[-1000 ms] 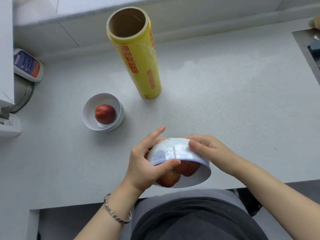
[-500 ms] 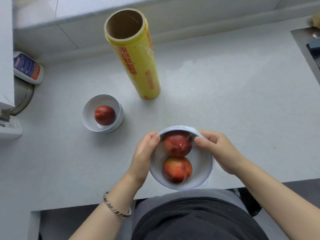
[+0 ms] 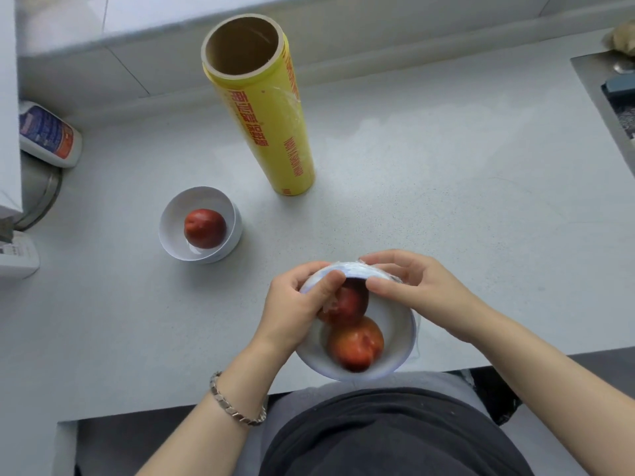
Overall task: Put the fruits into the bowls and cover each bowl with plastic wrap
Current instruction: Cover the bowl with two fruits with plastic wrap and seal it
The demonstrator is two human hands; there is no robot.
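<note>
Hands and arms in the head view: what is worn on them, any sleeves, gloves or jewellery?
Both hands, the left hand and the right hand, are bare, with no gloves and no rings that show. Both forearms are bare as far as the picture's edge, with no sleeves in sight. The left wrist carries a silver-coloured metal link bracelet. The right wrist has nothing on it.

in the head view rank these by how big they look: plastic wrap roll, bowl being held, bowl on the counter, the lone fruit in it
1. plastic wrap roll, largest
2. held bowl; it sits nearer the camera, so its lead over the next is unsure
3. bowl on the counter
4. lone red fruit, smallest
</note>
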